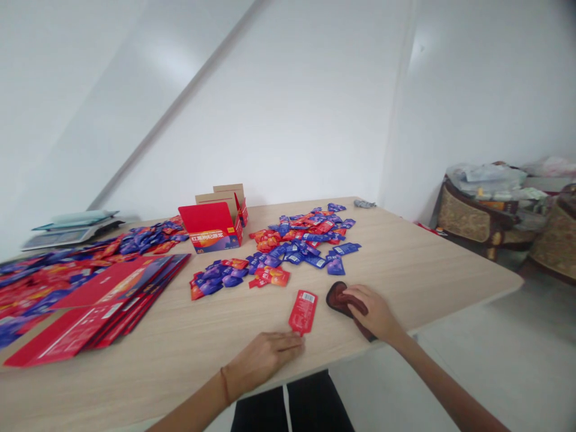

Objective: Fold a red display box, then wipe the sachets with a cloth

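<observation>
red sachet (pixel 303 312) touches outstretched left hand (pixel 264 357) fingers (pixel 292 342)

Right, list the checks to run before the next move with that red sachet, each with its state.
1. The left hand touches the red sachet: ok, fingertips at its near end.
2. The red sachet lies flat, apart from the sachet pile: ok.
3. The right hand rests on the dark red object: ok; whether it grips, cannot tell.
4. The red box stands with its flaps up: ok.
5. The dark red object is well in from the edge of the table: not ok, it lies close to the near edge.
</observation>
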Available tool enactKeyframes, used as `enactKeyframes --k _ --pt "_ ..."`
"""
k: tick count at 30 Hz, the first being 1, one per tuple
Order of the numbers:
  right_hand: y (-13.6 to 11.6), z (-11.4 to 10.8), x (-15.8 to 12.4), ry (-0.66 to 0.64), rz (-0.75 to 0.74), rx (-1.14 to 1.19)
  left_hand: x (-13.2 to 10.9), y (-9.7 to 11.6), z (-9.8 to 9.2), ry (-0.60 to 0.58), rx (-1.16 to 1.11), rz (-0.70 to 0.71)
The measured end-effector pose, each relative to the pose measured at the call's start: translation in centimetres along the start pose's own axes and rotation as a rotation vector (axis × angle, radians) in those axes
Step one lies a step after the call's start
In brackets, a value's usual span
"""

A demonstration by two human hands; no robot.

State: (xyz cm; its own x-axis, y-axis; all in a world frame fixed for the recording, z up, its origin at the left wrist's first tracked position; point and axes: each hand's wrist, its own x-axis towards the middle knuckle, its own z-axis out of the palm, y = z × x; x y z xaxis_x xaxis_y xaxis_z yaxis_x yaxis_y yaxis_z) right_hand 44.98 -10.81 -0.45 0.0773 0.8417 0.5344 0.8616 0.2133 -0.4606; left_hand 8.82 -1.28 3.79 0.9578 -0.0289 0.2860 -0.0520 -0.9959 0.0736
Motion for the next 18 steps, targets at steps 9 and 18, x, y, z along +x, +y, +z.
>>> enactKeyframes --k 9,18 --pt "0.0 0.4 1.0 0.012 0.072 -0.035 -0.9 -1.0 2.4 0.09 -0.187 -0.079" --pt "-9.0 1.2 5.3 0.181 0.059 0.243 -0.9 -0.9 2.4 0.139 -0.352 -0.102"
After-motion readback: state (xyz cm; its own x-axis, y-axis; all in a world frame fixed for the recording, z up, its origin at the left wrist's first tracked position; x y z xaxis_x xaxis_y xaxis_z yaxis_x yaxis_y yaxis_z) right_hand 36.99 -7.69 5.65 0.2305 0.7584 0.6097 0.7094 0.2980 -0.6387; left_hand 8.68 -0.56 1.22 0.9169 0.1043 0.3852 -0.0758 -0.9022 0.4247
